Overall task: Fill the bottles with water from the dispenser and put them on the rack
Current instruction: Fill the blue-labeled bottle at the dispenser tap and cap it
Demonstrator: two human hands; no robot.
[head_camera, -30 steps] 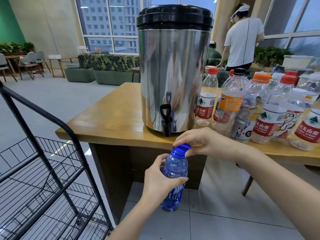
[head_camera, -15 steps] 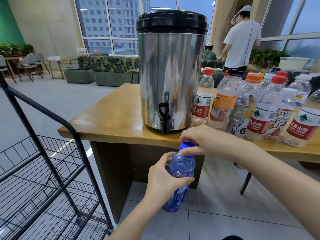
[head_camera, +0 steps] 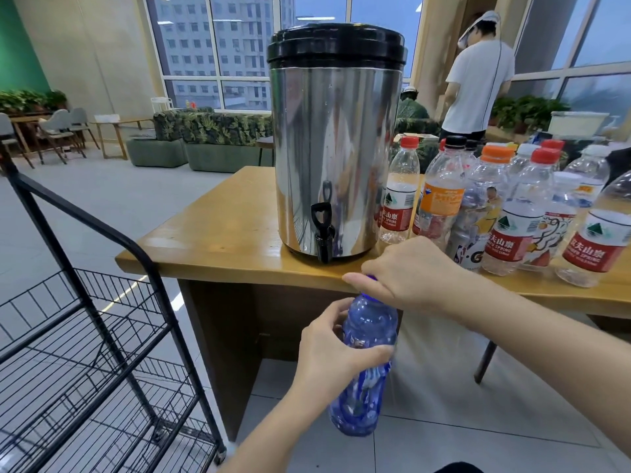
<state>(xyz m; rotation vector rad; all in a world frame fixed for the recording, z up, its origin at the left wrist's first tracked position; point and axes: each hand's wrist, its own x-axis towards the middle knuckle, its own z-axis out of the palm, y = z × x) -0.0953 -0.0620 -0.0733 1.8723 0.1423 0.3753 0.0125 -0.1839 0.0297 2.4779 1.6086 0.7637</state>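
Mostly hidden under right hand (head_camera: 406, 273): blue cap (head_camera: 371, 277); rack (head_camera: 78, 215) cut by left, bottom edges; rightmost bottle (head_camera: 597, 233) cropped.

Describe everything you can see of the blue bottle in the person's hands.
The blue bottle is small, of see-through blue plastic, with a blue-and-white label low down. It is held slightly tilted in the air below the table edge, near the tap. The left hand grips its middle; the right hand grips its blue cap. How full it is cannot be told.
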